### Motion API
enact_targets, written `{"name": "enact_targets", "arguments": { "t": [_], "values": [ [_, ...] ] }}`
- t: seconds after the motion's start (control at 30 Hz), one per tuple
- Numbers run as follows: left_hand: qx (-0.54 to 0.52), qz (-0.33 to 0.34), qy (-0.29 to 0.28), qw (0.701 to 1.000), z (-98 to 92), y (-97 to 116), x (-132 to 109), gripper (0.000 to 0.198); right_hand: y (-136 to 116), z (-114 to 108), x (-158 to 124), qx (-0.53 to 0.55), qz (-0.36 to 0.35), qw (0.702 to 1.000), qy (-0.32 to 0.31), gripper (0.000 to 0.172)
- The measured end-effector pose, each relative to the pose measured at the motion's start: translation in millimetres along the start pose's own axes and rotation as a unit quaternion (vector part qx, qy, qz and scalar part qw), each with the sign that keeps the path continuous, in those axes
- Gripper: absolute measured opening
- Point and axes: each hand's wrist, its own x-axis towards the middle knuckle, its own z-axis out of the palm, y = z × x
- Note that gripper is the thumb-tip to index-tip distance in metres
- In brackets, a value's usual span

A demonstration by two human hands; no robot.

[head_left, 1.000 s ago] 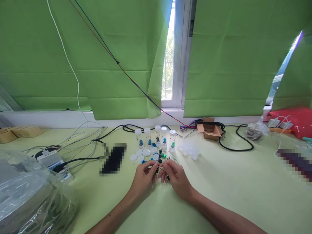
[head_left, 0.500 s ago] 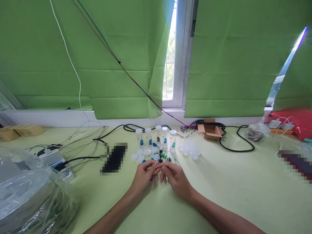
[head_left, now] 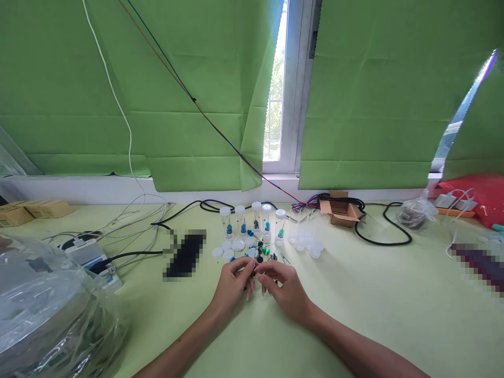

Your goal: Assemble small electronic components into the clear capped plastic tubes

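Note:
My left hand (head_left: 235, 279) pinches a small dark piece (head_left: 254, 273) with a thin metal stem sticking up from it. My right hand (head_left: 286, 283) has its thumb and forefinger curled together at the same spot, their tips close to the piece; what they grip is too small to make out. Just beyond my fingers lie loose small black parts (head_left: 259, 259) and green parts (head_left: 265, 251). Capped clear tubes (head_left: 281, 227), several in a row, stand behind them, each holding a small coloured part with a thin stem. White round lids (head_left: 217, 253) lie to the left.
Several clear empty tubes (head_left: 305, 231) stand right of the row, near an open cardboard box (head_left: 342, 210). A blurred-out dark object (head_left: 186, 254) and a power strip (head_left: 92, 257) with cables lie left. A large plastic-wrapped bundle (head_left: 55, 315) fills the front left.
My right thumb and forefinger have drawn slightly apart from my left fingertips, and the small dark piece now shows between the hands. The left hand stays almost still.

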Motion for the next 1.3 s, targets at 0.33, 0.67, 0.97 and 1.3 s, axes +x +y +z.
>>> {"name": "enact_targets", "arguments": {
  "t": [0.33, 0.67, 0.97, 1.3],
  "values": [
    [0.018, 0.004, 0.008, 1.000, 3.4, 3.7, -2.6, 0.038, -3.6, -0.4, 1.4, -0.048, 0.003, 0.999, 0.019, 0.009],
    [0.039, 0.004, 0.009, 0.999, 2.5, 4.4, -2.5, 0.035, -2.0, -3.7, 1.9, -0.079, 0.008, 0.997, 0.010, 0.024],
    [0.053, 0.009, 0.005, 0.999, 4.1, 5.5, -3.4, 0.035, -5.2, -2.9, 1.2, -0.046, 0.023, 0.999, 0.004, 0.032],
    [0.048, 0.002, 0.010, 0.999, 3.9, 5.2, -4.4, 0.035, 1.3, -2.1, 0.7, 0.026, 0.051, 0.998, 0.011, 0.034]
  ]
}}
